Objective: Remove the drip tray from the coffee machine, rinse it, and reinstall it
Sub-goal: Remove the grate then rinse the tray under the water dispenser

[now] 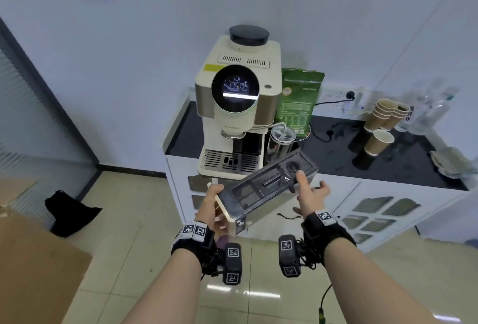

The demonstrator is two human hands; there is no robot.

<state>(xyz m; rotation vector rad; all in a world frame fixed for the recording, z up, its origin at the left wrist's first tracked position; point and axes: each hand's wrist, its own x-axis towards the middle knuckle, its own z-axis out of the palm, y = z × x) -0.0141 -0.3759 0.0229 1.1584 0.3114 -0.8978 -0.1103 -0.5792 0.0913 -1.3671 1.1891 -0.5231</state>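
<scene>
A cream coffee machine (238,96) with a round lit screen stands on the left end of a black counter (401,166). A slotted metal grate (227,162) sits at its base. In front of the machine I hold the drip tray (269,186), a long dark box with compartments and a cream end panel, tilted in the air. My left hand (212,210) grips its near left end. My right hand (310,194) holds its right side, thumb on top and fingers past the far edge.
A clear lidded cup (280,140) and a green bag (300,98) stand right of the machine. Stacked paper cups (382,116) and plastic bottles (434,106) are farther right. A cardboard box (33,259) and black bag (69,210) lie on the tiled floor at left.
</scene>
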